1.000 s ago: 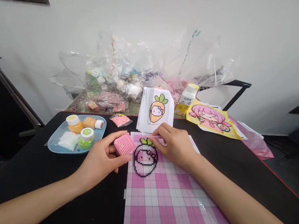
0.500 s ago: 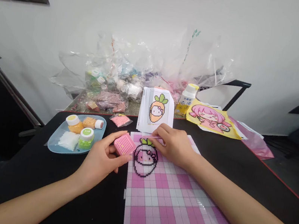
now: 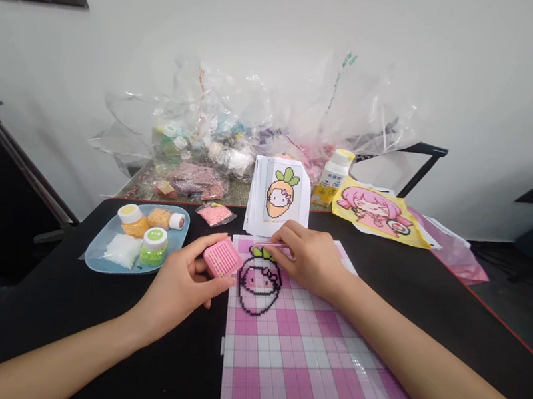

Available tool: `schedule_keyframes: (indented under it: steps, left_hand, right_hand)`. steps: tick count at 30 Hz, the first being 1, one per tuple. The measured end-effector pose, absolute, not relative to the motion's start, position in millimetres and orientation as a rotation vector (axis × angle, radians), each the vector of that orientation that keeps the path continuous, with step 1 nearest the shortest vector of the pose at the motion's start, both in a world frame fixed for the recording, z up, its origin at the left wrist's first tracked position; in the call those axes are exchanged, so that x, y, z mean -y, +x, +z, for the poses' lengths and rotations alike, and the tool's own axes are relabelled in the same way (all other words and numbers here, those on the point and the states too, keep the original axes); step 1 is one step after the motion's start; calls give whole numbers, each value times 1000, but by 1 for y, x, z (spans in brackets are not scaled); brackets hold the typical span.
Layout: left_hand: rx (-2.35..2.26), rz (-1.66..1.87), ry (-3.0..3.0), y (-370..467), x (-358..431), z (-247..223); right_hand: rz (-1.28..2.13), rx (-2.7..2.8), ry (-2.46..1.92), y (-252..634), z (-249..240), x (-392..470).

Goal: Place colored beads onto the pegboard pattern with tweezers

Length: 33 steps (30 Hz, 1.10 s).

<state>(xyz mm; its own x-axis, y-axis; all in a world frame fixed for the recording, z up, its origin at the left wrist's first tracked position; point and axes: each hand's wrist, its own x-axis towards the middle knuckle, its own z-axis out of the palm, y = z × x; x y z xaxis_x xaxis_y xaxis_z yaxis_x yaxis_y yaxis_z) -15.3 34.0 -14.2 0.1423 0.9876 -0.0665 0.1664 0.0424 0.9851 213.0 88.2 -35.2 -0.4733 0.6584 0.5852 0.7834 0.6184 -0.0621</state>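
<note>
My left hand (image 3: 188,273) grips a small pink grooved bead tray (image 3: 223,258) by its edges, just left of the pegboard. Some yellowish-green beads lie in its slots. Pinched in my right hand (image 3: 305,254) are slim pink tweezers (image 3: 267,245), whose tip is over the top of the bead picture. The pink-and-white checked pegboard (image 3: 291,365) lies flat on the black mat. On it a black bead outline (image 3: 254,313) frames a cat face with a bow, and green bead leaves (image 3: 262,253) sit above, partly hidden by my right fingers.
A printed carrot-cat pattern (image 3: 281,193) stands behind the board. At left, a blue tray (image 3: 98,254) holds several jars and a white bead bag. Behind are a pink bead packet (image 3: 215,214), plastic bags (image 3: 240,108), a bottle (image 3: 335,173) and a yellow pink-haired character picture (image 3: 376,210).
Both hands stay almost where they were. The tweezers' tip shifts only very slightly over the green leaves; the bead tray and board keep their places.
</note>
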Motion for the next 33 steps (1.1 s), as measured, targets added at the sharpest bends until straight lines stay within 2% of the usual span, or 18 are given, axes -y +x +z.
schedule_keyframes:
  steps: [33]
  left_hand:
    - [-1233, 979, 1363, -16, -34, -16]
  right_hand:
    - [-281, 2272, -1144, 212, -37, -89]
